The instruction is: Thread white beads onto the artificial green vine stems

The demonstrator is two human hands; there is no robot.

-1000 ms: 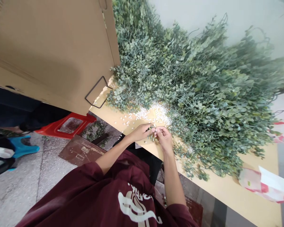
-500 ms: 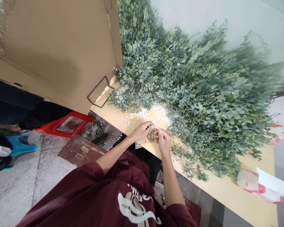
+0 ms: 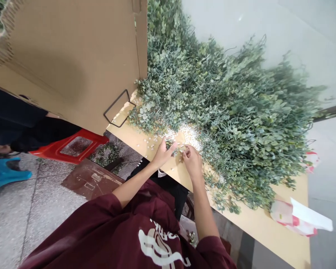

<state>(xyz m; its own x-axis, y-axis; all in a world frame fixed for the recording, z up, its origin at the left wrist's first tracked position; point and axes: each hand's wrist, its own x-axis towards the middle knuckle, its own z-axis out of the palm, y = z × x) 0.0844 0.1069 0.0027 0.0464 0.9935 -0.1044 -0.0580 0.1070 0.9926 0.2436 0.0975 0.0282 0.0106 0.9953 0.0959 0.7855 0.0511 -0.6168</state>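
Note:
My left hand (image 3: 162, 154) is above the near edge of the tabletop, its fingers closed around a small green leafy sprig (image 3: 170, 143). A little to the right, my right hand (image 3: 193, 161) has its fingertips pinched together near the sprig's end. Whatever lies between those fingertips is too small to make out. Small white pieces (image 3: 190, 135) are heaped and scattered on the table just beyond both hands. A big pile of artificial leafy stems (image 3: 235, 112) rises behind them and to the right.
A large cardboard sheet (image 3: 81, 48) stands at the left, with a black wire frame (image 3: 119, 108) by its corner. A pink-and-white wrapper (image 3: 285, 216) lies on the wooden table (image 3: 280, 239) at right. Below are a red stool (image 3: 72, 149) and another person's dark clothing (image 3: 14, 108).
My hands have moved slightly apart, and the left thumb has lifted away from the right fingertips. The view has shifted a little.

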